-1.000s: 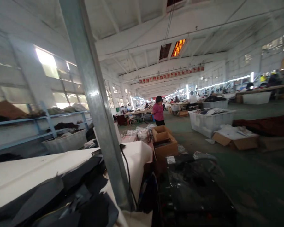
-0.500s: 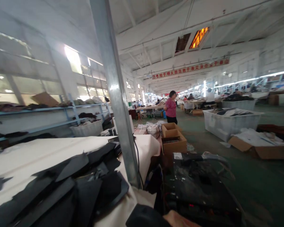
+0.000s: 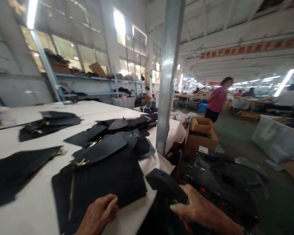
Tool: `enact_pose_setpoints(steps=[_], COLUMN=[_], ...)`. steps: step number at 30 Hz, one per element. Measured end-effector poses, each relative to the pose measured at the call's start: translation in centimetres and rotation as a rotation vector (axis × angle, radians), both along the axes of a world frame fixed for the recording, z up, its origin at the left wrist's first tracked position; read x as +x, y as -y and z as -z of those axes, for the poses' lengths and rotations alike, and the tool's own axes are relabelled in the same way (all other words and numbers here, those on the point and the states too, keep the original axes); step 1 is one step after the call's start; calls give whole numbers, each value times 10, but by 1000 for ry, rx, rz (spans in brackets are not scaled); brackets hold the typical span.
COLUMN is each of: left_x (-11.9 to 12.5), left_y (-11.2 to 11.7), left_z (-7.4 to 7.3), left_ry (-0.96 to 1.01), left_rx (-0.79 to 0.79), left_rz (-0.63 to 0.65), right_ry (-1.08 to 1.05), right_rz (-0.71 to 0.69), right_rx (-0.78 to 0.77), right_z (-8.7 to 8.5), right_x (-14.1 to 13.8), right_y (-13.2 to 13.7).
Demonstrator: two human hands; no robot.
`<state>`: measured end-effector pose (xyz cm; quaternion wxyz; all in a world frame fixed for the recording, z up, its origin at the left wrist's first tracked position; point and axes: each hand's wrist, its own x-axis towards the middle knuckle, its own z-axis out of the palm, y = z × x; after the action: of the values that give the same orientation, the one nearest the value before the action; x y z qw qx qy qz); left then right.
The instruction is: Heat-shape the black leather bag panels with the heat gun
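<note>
My right hand (image 3: pixel 198 205) is closed around the grip of a black hand-held tool (image 3: pixel 164 182) with a broad, blunt head. The tool is raised beside the table edge; its exact kind I cannot make out. My left hand (image 3: pixel 100 210) is low at the near side of a black fabric piece (image 3: pixel 107 179), its fingers curled together. Whether it pinches the fabric's edge is hidden. A gold zipper (image 3: pixel 72 195) runs along the left part of that piece. More black pieces (image 3: pixel 110 140) lie heaped just behind it.
A white-covered table (image 3: pixel 46 182) carries another black piece (image 3: pixel 14 173) and a small black stack (image 3: pixel 49 124). A metal post (image 3: pixel 169 81) rises at its right edge. A black machine (image 3: pixel 218 182) and cardboard boxes (image 3: pixel 202 140) stand right. A person in pink (image 3: pixel 217 99) is beyond.
My view has swung left and down, showing more of the table. Both hands are now in view, with the tool higher in the frame. The person in pink appears nearer.
</note>
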<state>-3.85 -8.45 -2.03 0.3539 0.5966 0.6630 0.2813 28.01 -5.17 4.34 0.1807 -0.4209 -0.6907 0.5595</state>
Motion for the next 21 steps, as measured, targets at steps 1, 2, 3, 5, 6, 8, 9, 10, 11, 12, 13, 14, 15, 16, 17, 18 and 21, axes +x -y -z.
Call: enact_pose_setpoints(steps=[1, 2, 3, 5, 6, 8, 9, 10, 11, 12, 13, 14, 15, 16, 17, 18, 21], left_x=[-6, -12, -18, -28, -32, -38, -39, -40, -40, -39, -39, -39, -40, -41, -42, -44, -48], left_y=[10, 20, 29, 42, 47, 51, 51, 51, 50, 48, 47, 46, 46, 46, 46, 47, 50], left_z=[-4, -6, -6, -5, -4, -3, -4, -5, -6, -6, -5, -4, -1, 2, 6, 9, 15], left_ry=[30, 75, 120, 199, 231, 255, 270, 288, 297, 293, 292, 308, 327, 346, 365, 385, 438], left_rx=[3, 1, 4, -3, -2, 17, 31, 43, 52, 53, 52, 57, 72, 87, 91, 86, 58], left_rz=[-69, -157, -249, -456, -553, -705, -753, -787, -814, -839, -860, -882, -913, -958, -992, -1009, -933], right_ry=[0, 8, 21, 50, 64, 92, 103, 111, 115, 117, 126, 141, 157, 171, 177, 175, 149], right_rz=[-27, -55, -77, -118, -135, -165, -174, -186, -198, -213, -227, -233, -231, -228, -223, -224, -281], right_rx=[-24, -38, -44, -55, -66, -81, -77, -65, -44, -23, -7, 0, 0, -5, -5, 4, 43], right_z=[0, 0, 1, 5, 6, 8, 7, 5, 2, -2, -7, -11, -16, -19, -21, -22, -16], right_x=[-4, -8, -12, -19, -23, -32, -37, -42, -46, -51, -55, -59, -62, -65, -68, -71, -79], right_y=[0, 0, 1, 3, 4, 7, 9, 10, 12, 14, 16, 18, 20, 22, 24, 25, 25])
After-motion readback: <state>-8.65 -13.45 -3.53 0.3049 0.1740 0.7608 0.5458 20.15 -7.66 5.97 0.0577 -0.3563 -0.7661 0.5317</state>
